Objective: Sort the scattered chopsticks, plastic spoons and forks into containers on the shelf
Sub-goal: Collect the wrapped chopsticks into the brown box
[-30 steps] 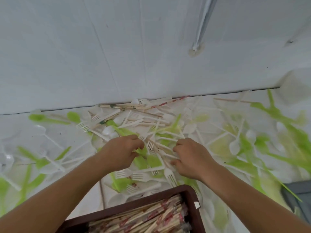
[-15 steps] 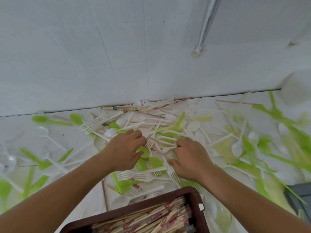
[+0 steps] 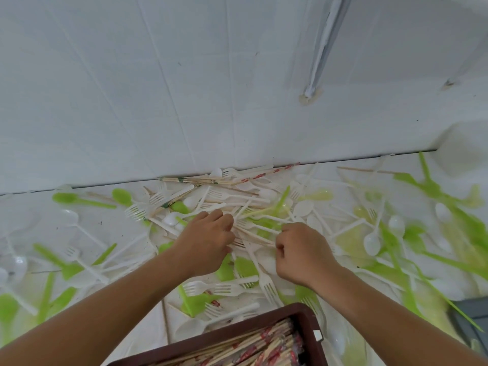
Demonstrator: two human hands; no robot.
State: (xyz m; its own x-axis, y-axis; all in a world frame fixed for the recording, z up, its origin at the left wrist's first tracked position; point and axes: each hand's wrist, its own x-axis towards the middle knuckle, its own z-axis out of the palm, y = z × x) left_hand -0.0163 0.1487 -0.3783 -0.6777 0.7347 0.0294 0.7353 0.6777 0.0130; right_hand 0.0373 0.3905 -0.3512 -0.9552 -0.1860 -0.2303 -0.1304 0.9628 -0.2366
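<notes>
Both hands are down in the thick of the pile on the white surface (image 3: pixel 105 220). The left hand (image 3: pixel 204 243) lies knuckles up with its fingers curled into the heap. Its fingertips are buried, so I cannot tell whether it holds anything. The right hand (image 3: pixel 303 256) is balled up, thumb against forefinger, pinching the near ends of the loose chopsticks (image 3: pixel 254 237) that run across the narrow gap between the two hands.

The mess is densest behind the hands, packed against the seam where the surface meets the wall (image 3: pixel 184 101) — more sticks lie along that seam. White forks (image 3: pixel 265 282) and white spoons (image 3: pixel 371 243) cross each other around the hands, and green spoons (image 3: pixel 79 199) lie thinner out to the left. On the right the green pieces are blurred.

The brown tray (image 3: pixel 303 314) sits just below the wrists, its far rim near the right forearm, with the packed chopsticks (image 3: pixel 250 350) laid lengthwise inside. A grey bin (image 3: pixel 472 315) shows at the right edge — only its corner is in view. A pipe (image 3: pixel 324 48) runs down the wall.
</notes>
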